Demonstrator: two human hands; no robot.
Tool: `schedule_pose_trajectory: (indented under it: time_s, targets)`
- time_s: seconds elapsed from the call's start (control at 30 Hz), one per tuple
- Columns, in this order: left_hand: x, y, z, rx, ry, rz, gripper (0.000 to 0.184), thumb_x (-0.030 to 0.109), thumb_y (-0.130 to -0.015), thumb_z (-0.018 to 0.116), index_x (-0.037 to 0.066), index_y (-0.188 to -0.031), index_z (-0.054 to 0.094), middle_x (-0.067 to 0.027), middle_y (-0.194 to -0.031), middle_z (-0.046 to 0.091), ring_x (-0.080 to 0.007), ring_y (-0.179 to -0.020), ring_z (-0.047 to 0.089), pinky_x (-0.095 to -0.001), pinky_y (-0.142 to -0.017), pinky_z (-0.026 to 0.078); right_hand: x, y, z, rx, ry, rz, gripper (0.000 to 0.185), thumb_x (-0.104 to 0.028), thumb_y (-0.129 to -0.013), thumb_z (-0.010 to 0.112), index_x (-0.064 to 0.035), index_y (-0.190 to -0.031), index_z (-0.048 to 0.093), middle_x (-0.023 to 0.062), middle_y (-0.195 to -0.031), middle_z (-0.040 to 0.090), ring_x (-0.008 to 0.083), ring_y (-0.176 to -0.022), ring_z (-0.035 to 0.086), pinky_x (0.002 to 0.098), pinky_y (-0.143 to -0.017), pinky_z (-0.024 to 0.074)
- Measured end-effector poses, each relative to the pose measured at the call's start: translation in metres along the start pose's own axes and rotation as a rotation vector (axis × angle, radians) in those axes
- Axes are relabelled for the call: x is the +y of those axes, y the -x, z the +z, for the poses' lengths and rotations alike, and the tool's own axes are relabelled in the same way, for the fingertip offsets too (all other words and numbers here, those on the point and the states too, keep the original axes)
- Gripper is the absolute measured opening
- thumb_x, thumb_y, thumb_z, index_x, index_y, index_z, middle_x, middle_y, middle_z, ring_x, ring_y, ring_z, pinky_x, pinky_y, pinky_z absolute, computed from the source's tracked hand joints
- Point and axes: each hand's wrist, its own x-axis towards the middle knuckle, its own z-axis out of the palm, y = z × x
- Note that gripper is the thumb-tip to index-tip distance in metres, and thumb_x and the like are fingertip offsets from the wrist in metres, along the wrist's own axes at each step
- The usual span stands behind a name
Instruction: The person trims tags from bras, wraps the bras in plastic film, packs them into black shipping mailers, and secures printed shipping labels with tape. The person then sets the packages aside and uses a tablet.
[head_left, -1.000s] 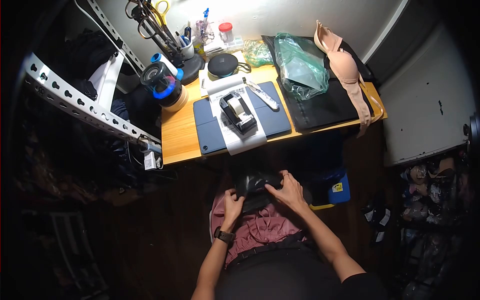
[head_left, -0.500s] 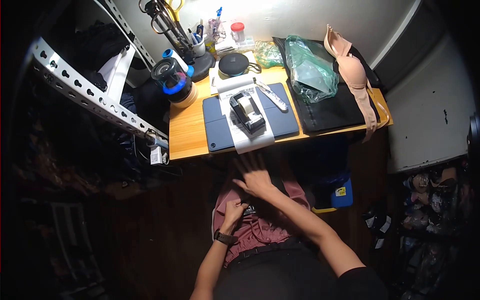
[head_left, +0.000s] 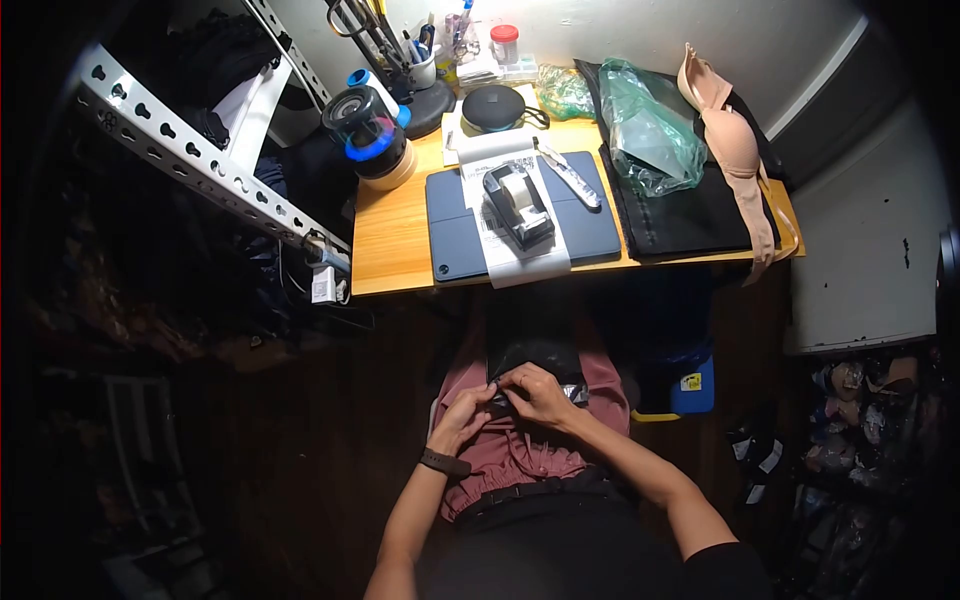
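Observation:
A dark, shiny plastic bag (head_left: 535,352) lies across my lap, over pink trousers (head_left: 603,375). My left hand (head_left: 464,415), with a dark watch band at the wrist, pinches the bag's near edge at its left side. Close beside it, my right hand (head_left: 537,396) has its fingers pressed together on the same edge. A silvery strip shows just right of the right hand. On the desk ahead, a black tape dispenser (head_left: 519,205) stands on a white printed paper (head_left: 532,269), which lies over a blue-grey tablet case (head_left: 455,240).
The wooden desk (head_left: 385,262) also bears a cutter (head_left: 568,175), a round black speaker (head_left: 493,106), a green plastic bag (head_left: 648,140) and a beige bra (head_left: 735,145). A white metal rack (head_left: 185,150) stands left. A blue bin (head_left: 693,388) sits under the desk.
My right hand, spread over the bag half a second ago, has come back beside my left hand and closed on the edge. The view has shifted, so the desk appears further right and higher.

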Motion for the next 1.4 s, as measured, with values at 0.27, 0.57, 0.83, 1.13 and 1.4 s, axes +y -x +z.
schedule_pose_trajectory:
  time_s: [0.27, 0.57, 0.83, 1.13, 1.4]
  targets:
    - [-0.001, 0.000, -0.012, 0.025, 0.103, -0.044, 0.022, 0.014, -0.094, 0.044, 0.001, -0.106, 0.056, -0.0091, -0.099, 0.061, -0.0176, -0.092, 0.061, -0.0345, -0.086, 0.049, -0.008, 0.005, 0.008, -0.024, 0.116, 0.023, 0.017, -0.003, -0.072, 0.068, 0.0005, -0.088, 0.063, 0.0134, -0.095, 0.057, 0.0305, -0.091, 0.054, 0.0367, -0.079, 0.0458]
    - [0.001, 0.004, -0.009, -0.059, 0.092, 0.026, 0.018, 0.015, -0.094, 0.044, 0.001, -0.095, 0.056, -0.0068, -0.088, 0.062, -0.0139, -0.076, 0.061, -0.0290, -0.071, 0.051, -0.012, 0.007, 0.019, -0.031, -0.081, 0.127, 0.015, -0.005, -0.071, 0.069, -0.0013, -0.082, 0.059, 0.0117, -0.096, 0.053, 0.0278, -0.092, 0.051, 0.0351, -0.080, 0.0417]
    - [0.008, 0.009, 0.002, -0.009, 0.009, 0.033, 0.022, 0.014, -0.093, 0.041, 0.000, -0.102, 0.055, -0.0074, -0.092, 0.062, -0.0146, -0.081, 0.062, -0.0280, -0.072, 0.053, -0.012, 0.003, 0.018, 0.062, -0.079, 0.108, 0.015, -0.005, -0.076, 0.067, -0.0001, -0.089, 0.063, 0.0110, -0.094, 0.056, 0.0269, -0.090, 0.052, 0.0335, -0.077, 0.0434]
    - [-0.009, -0.007, -0.016, 0.002, -0.158, 0.042, 0.020, 0.014, -0.090, 0.044, 0.002, -0.095, 0.059, -0.0041, -0.086, 0.062, -0.0109, -0.076, 0.062, -0.0251, -0.067, 0.053, -0.014, 0.012, 0.013, 0.056, -0.246, 0.229, 0.010, -0.003, -0.079, 0.063, 0.0003, -0.085, 0.056, 0.0118, -0.092, 0.058, 0.0255, -0.092, 0.055, 0.0338, -0.082, 0.0447]
    - [0.006, 0.014, -0.002, 0.073, -0.297, 0.057, 0.027, 0.020, -0.097, 0.041, -0.003, -0.097, 0.056, -0.0090, -0.093, 0.063, -0.0161, -0.079, 0.064, -0.0315, -0.069, 0.057, 0.043, 0.080, -0.142, 0.332, 0.217, 0.814, 0.017, -0.016, -0.092, 0.043, -0.0046, -0.103, 0.048, 0.0109, -0.059, 0.054, 0.0254, -0.055, 0.059, 0.0359, -0.052, 0.0439]
